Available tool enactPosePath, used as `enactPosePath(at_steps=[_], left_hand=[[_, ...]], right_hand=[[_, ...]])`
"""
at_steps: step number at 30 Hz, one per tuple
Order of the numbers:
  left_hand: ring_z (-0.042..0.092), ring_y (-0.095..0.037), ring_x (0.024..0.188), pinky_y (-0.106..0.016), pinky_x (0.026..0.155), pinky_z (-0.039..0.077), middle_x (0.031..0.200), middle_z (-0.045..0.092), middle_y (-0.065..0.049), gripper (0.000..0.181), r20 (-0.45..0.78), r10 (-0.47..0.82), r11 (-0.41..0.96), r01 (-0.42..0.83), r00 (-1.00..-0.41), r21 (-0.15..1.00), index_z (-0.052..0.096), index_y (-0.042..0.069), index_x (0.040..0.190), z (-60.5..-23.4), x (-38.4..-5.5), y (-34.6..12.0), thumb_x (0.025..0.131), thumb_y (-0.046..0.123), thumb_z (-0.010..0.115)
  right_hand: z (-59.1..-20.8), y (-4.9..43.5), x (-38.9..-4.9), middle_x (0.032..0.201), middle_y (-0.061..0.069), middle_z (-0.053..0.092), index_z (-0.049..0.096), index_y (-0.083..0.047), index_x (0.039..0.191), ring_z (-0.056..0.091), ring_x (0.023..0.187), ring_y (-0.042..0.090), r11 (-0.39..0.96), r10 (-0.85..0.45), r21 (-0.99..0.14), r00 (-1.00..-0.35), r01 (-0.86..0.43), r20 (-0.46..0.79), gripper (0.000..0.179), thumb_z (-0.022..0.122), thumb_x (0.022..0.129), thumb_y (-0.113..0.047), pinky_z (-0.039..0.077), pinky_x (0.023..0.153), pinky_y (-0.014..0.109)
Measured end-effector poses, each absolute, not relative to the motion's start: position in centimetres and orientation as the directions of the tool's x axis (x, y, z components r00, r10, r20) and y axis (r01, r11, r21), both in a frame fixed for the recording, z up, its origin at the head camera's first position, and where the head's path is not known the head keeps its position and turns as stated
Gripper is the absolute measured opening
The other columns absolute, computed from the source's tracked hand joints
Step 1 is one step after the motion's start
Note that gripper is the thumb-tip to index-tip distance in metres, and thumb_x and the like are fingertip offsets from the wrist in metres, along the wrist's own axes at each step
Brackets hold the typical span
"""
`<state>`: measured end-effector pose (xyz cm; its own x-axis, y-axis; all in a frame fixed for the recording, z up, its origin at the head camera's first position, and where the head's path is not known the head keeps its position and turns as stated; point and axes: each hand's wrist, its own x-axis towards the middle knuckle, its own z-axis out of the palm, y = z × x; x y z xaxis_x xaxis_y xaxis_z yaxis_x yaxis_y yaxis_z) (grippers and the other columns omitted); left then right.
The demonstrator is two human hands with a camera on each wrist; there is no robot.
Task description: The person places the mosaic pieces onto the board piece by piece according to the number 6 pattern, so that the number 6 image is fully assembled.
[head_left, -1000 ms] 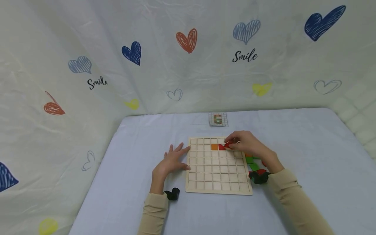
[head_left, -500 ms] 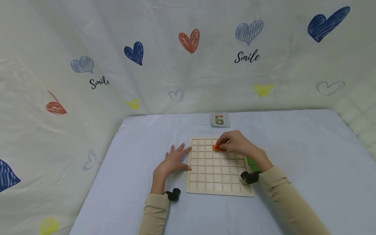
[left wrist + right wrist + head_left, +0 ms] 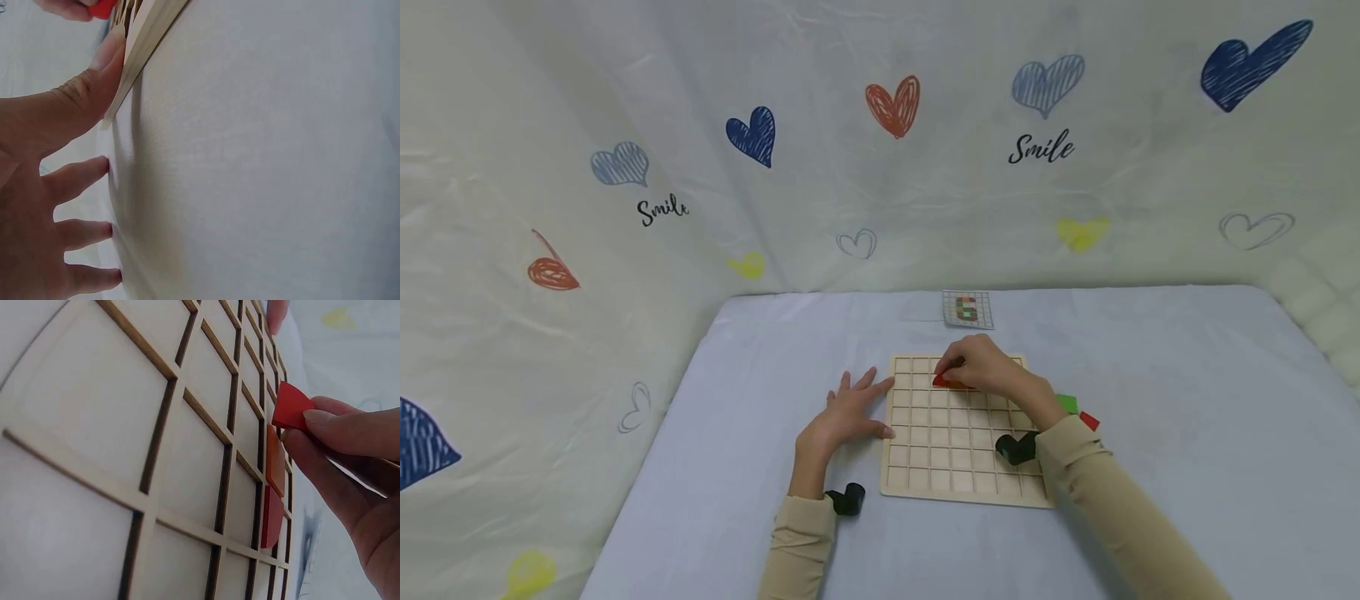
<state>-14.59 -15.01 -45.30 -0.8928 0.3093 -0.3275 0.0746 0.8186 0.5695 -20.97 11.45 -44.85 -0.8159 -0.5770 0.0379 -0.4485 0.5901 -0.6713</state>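
A pale wooden grid board (image 3: 951, 458) lies on the table. My right hand (image 3: 988, 367) is over its upper rows and pinches a red tile with one curved edge (image 3: 290, 406) between thumb and fingers. Just beside that tile, in the right wrist view, an orange tile (image 3: 275, 459) and another red tile (image 3: 270, 515) sit in neighbouring cells. At the board's left side my left hand (image 3: 842, 421) is spread, the thumb (image 3: 100, 75) touching the wooden edge in the left wrist view. The other fingertips rest on or near the cloth.
Right of the board, a green tile (image 3: 1067, 403) and a red tile (image 3: 1089, 421) show past the right sleeve, which may hide more. Behind the board lies a card (image 3: 967, 310) printed with a coloured grid figure. White cloth covers the table (image 3: 1210, 400).
My right hand has moved left along the row with the red tile, from right of the seated red tile to left of the orange one. My left hand stays at the board's edge.
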Motion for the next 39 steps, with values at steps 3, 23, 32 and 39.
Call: enactPosePath(at_steps=[3, 23, 32, 39], left_hand=[[-0.003, -0.048, 0.158, -0.071, 0.123, 0.005, 0.172, 0.020, -0.009, 0.085, -0.323, 0.310, 0.824, 0.083, -0.894, 0.561, 0.042, 0.024, 0.159, -45.3, -14.6, -14.9, 0.085, 0.027, 0.085], [-0.001, -0.050, 0.157, -0.073, 0.121, 0.007, 0.172, 0.021, -0.011, 0.086, -0.312, 0.321, 0.821, 0.098, -0.894, 0.563, 0.043, 0.021, 0.158, -45.3, -14.6, -14.9, 0.084, 0.028, 0.085], [-0.001, -0.050, 0.157, -0.073, 0.121, 0.007, 0.172, 0.021, -0.011, 0.085, -0.316, 0.320, 0.825, 0.099, -0.893, 0.556, 0.043, 0.022, 0.159, -45.0, -14.6, -14.8, 0.085, 0.028, 0.085], [-0.001, -0.048, 0.158, -0.072, 0.122, 0.007, 0.172, 0.021, -0.009, 0.085, -0.319, 0.301, 0.830, 0.082, -0.899, 0.552, 0.043, 0.024, 0.158, -45.1, -14.6, -14.9, 0.084, 0.027, 0.085]], right_hand=[[-45.1, 11.2, -21.2, 0.096, 0.009, 0.078, 0.082, -0.004, 0.095, 0.072, 0.091, 0.027, 0.605, -0.582, -0.651, -0.813, -0.458, 0.032, 0.011, 0.072, 0.093, 0.000, 0.060, 0.080, 0.040], [-45.8, 9.7, -21.0, 0.091, 0.010, 0.075, 0.081, -0.002, 0.090, 0.071, 0.087, 0.027, 0.575, -0.677, -0.536, -0.727, -0.618, 0.112, 0.013, 0.070, 0.092, 0.005, 0.060, 0.078, 0.037], [-46.1, 9.6, -20.9, 0.088, 0.007, 0.068, 0.082, -0.001, 0.087, 0.064, 0.083, 0.025, 0.558, -0.686, -0.513, -0.711, -0.652, 0.156, 0.009, 0.074, 0.089, 0.004, 0.058, 0.076, 0.036], [-45.9, 9.4, -20.7, 0.087, 0.010, 0.073, 0.081, 0.001, 0.089, 0.071, 0.083, 0.026, 0.564, -0.689, -0.505, -0.709, -0.654, 0.149, 0.010, 0.074, 0.089, 0.006, 0.061, 0.076, 0.034]])
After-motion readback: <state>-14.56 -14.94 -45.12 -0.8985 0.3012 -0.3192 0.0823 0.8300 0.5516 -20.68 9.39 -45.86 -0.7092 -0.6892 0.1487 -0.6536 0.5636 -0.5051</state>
